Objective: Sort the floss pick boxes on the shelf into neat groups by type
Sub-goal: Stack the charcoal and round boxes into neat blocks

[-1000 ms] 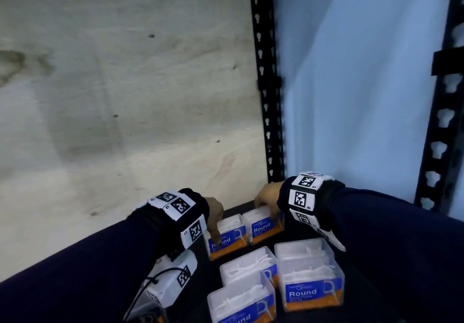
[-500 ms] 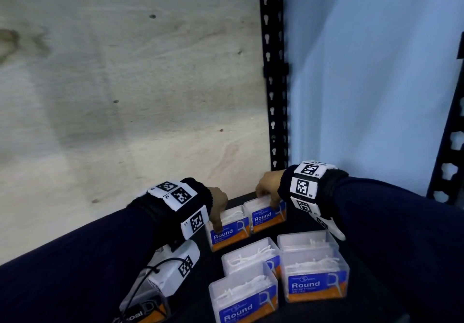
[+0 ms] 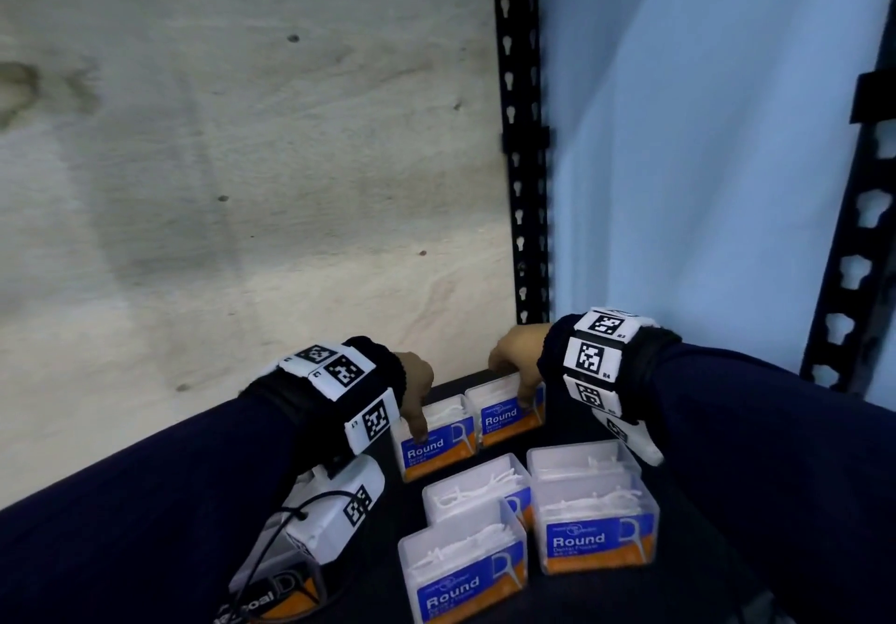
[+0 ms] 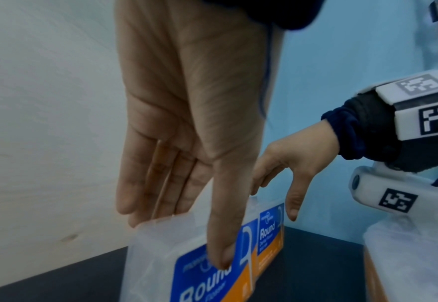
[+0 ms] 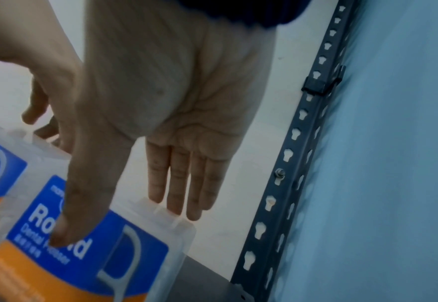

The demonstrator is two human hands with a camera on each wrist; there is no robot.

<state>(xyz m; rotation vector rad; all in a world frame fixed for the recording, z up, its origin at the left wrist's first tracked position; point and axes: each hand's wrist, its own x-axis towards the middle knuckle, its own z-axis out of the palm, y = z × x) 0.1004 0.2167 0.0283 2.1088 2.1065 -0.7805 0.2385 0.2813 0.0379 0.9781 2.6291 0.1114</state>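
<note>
Clear floss pick boxes with blue and orange "Round" labels stand on a dark shelf [image 3: 383,565]. At the back row, my left hand [image 3: 417,395] pinches the left back box [image 3: 439,446], thumb on its label and fingers behind it. The left wrist view shows the same grip of the left hand [image 4: 179,235] on that box [image 4: 207,282]. My right hand [image 3: 516,361] pinches the right back box [image 3: 504,417] beside it. In the right wrist view, the right hand [image 5: 121,222] has its thumb on the label [image 5: 88,255] and its fingertips at the rear top edge. The two boxes stand side by side, touching.
Several more "Round" boxes [image 3: 599,536] stand in two rows in front. A charcoal-labelled box [image 3: 271,599] lies partly hidden under my left wrist. A wooden back panel [image 3: 242,187] and a black slotted upright [image 3: 521,138] close the rear. A blue wall [image 3: 703,162] is on the right.
Both hands stay on the same two back boxes. Only the head view has shifted a little.
</note>
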